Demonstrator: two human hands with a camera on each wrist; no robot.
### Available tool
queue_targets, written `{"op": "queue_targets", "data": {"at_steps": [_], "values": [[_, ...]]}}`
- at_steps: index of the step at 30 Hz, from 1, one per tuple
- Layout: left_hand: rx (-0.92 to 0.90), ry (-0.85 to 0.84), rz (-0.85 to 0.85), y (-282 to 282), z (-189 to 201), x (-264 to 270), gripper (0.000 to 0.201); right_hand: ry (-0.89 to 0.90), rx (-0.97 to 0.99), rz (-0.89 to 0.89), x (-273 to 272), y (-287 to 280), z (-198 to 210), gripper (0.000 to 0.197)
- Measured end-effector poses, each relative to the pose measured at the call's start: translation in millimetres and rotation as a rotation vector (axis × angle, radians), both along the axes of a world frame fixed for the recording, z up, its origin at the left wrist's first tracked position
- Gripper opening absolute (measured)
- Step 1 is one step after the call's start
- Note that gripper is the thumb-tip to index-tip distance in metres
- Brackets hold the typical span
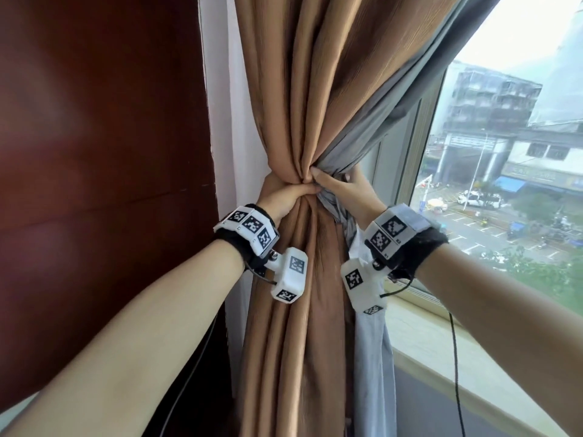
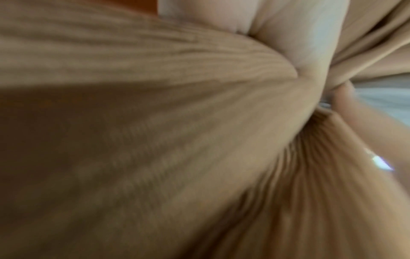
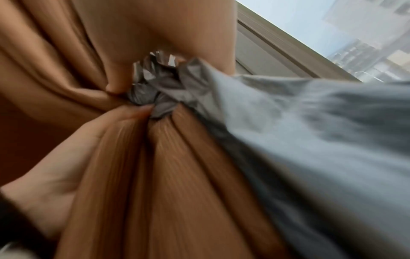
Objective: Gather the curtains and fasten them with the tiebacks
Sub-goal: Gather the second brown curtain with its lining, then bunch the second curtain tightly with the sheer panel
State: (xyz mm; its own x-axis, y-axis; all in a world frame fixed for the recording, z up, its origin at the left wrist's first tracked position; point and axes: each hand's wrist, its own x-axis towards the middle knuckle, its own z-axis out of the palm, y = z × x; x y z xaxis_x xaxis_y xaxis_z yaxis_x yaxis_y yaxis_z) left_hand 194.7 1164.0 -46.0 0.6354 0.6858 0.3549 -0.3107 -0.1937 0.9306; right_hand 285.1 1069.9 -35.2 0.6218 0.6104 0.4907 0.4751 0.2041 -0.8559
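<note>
Centrally, ribbed tan curtain [image 1: 303, 89] bunches into a narrow waist inside the left hand [image 1: 288, 197] grip; right hand [image 1: 350, 190] grip clutches smooth grey lining [image 1: 340, 152] beside it.

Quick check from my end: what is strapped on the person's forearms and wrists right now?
Both forearms are bare, no sleeves. Each wrist carries a black fabric band topped with white blocks printed with black-and-white square markers, plus a white marker-covered camera housing hanging below. Thin black cables trail from both.

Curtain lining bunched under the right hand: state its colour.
Grey; the lining sits crumpled against the tan curtain, clearest in the right wrist view.
</note>
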Motion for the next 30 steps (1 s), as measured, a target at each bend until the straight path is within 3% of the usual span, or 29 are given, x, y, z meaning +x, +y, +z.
{"op": "queue_targets", "data": {"at_steps": [4,6,8,10,13,15,18,22,27,30], "values": [[0.000,0.015,0.014,6,0,0,0.033,-0.284,0.054,-0.356,4,-26,-18,0.031],[0.017,0.034,0.016,9,0,1,0.025,-0.420,-0.075,-0.307,5,-42,-24,0.016],[0.042,0.035,0.007,11,-1,2,0.018,-0.538,-0.338,-0.177,2,-53,-32,0.010],[0.049,0.027,-0.005,11,-1,2,0.021,-0.654,-0.484,-0.167,3,-58,-40,0.015],[0.061,0.015,0.002,12,-1,2,0.021,-0.725,-0.655,-0.288,3,-61,-42,0.031],[0.069,0.010,0.009,14,-3,1,0.020,-0.742,-0.668,-0.336,-1,-62,-43,0.037],[0.060,0.015,0.019,15,-3,0,0.022,-0.825,-0.598,-0.335,-11,-61,-49,0.021],[0.063,0.034,0.044,16,-3,-3,0.028,-0.733,-0.807,-0.193,-14,-56,-57,0.011],[0.057,0.045,0.070,13,-2,-3,0.036,-0.567,-0.640,-0.161,-20,-53,-52,0.022],[0.044,0.054,0.102,12,-2,-3,0.042,-0.520,-0.519,-0.149,-22,-44,-58,0.017]]}}
